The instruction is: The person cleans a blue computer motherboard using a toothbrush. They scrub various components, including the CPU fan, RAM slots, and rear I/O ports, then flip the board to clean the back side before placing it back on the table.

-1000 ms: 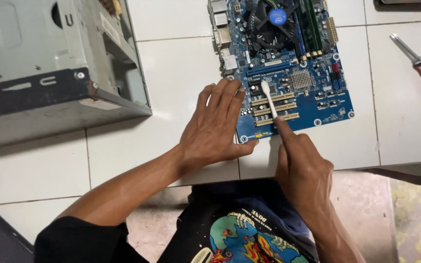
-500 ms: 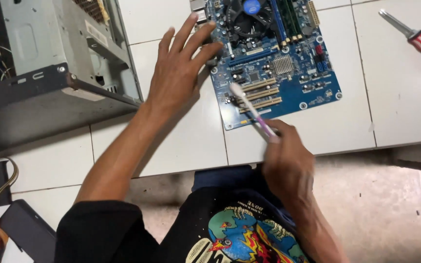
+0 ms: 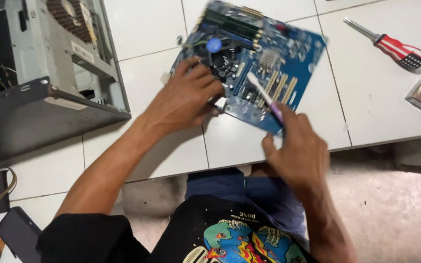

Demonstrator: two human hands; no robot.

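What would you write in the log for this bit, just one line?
left hand: gripping blue circuit board edge | right hand: holding toothbrush, head on board | screwdriver: lying apart

Computer repair spot, white tiled floor (image 3: 162,29), opened computer case (image 3: 40,73), screwdriver (image 3: 391,46)

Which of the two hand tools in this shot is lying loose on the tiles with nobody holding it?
The red-and-white-handled screwdriver, alone at the upper right of the white tiled floor. The other, a white-tipped purple-handled brush, is gripped in the right hand over the blue circuit board.
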